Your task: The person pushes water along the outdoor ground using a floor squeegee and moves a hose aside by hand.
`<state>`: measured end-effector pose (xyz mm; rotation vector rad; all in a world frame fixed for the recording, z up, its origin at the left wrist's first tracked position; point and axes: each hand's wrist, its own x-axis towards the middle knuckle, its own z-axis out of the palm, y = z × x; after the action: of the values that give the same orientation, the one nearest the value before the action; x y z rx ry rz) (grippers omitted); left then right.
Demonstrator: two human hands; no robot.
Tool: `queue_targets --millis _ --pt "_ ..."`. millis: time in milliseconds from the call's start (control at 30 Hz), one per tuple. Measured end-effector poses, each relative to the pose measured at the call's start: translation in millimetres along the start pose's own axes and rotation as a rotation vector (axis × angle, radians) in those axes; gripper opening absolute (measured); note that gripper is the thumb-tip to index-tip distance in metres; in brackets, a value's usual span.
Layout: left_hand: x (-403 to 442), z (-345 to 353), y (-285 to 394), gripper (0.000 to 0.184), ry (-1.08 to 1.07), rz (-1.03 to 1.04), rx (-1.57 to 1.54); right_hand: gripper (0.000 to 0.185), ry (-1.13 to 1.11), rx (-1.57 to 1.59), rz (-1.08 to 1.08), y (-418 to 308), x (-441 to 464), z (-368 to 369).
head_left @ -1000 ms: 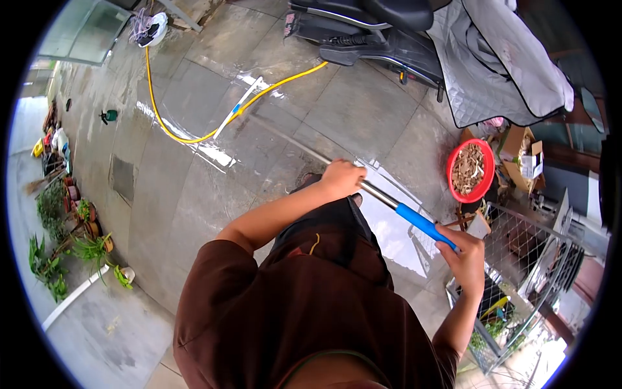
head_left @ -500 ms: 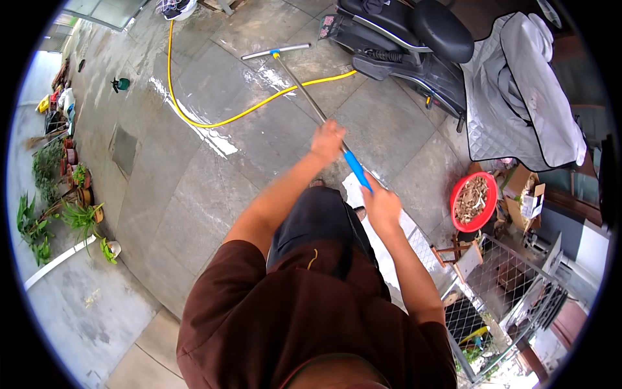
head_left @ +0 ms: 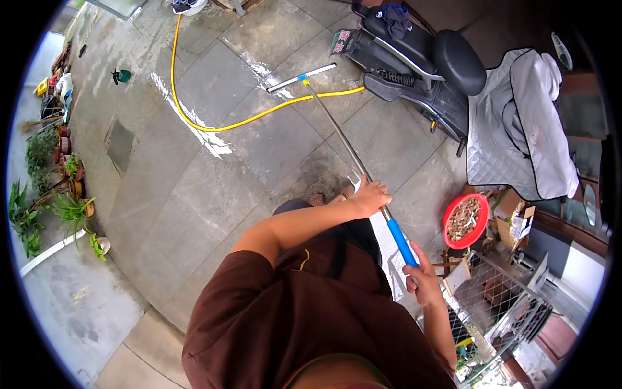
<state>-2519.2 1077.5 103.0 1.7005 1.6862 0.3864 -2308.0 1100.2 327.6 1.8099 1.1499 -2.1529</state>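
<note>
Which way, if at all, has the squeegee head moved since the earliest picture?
Yes: toward the parked scooter. The squeegee head overlapped the yellow hose then; now it sits just beyond it.

Floor: large grey stone slabs (head_left: 272, 142), dark joints, bright glossy patches (head_left: 206, 133) toward 10 o'clock. Wall: pale, low, smooth surface (head_left: 78, 311) at 8 o'clock, white-edged. Greenery: row of potted plants (head_left: 71, 211) at 9 o'clock. Glazing: framed pane (head_left: 118, 5) between 10 and 11; dark-framed window (head_left: 583, 113) toward 2. Vehicle: black scooter (head_left: 414, 65) at 1; silver-grey quilted cover (head_left: 495, 139) at 2. Metalwork: wire-mesh panel (head_left: 499, 292) at 4. Light: daylight, brightest along the outer edges at 10 and 5.
</note>
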Motion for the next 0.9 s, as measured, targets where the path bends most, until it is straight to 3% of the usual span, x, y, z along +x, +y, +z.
queue_targets --millis 133,233,367,433,533,567,633,667,733,767,833,900 --pt "22.5 -1.4 -63.7 0.021 0.175 -0.029 0.018 0.067 -0.068 0.004 -0.006 -18.3 52.0 23.9" --pt "55.5 -41.6 -157.7 0.016 0.171 -0.153 -0.004 0.068 -0.133 -0.053 -0.109 -46.2 138.3 78.5" --pt "97.5 -137.1 -282.2 0.037 0.28 -0.415 0.328 0.067 -0.247 0.093 -0.11 -127.0 262.7 176.7" --pt "114.6 -186.1 -321.7 0.042 0.185 -0.558 0.356 0.068 -0.288 0.112 -0.094 -164.1 305.6 217.4" --pt "150.2 -195.4 -350.7 0.035 0.204 -0.487 0.414 0.065 -0.315 0.174 -0.071 -198.2 321.3 204.0" --pt "154.6 -181.4 -344.9 0.025 0.259 -0.383 0.482 0.062 -0.278 0.146 -0.079 -205.9 308.3 189.6" --pt "159.5 -154.8 -316.9 0.02 0.227 -0.193 0.269 0.059 -0.147 -0.001 -0.043 -206.0 274.3 156.1" --pt "149.9 -149.0 -287.9 0.015 0.368 -0.02 0.257 0.059 -0.096 -0.045 0.005 -203.4 249.3 139.8" --pt "132.9 -134.5 -231.4 0.013 0.42 0.106 0.205 0.057 -0.011 0.009 0.122 -190.8 198.4 115.3" --pt "124.6 -145.1 -208.5 0.031 0.21 0.079 0.151 0.055 -0.023 -0.024 0.151 -193.8 174.2 106.5" --pt "124.9 -158.0 -197.5 0.026 0.166 0.079 0.04 0.056 -0.005 0.097 0.218 -206.5 152.9 109.7" --pt "136.6 -164.4 -216.7 0.023 0.237 0.093 0.017 0.056 0.02 0.086 0.15 -210.9 178.8 121.5"
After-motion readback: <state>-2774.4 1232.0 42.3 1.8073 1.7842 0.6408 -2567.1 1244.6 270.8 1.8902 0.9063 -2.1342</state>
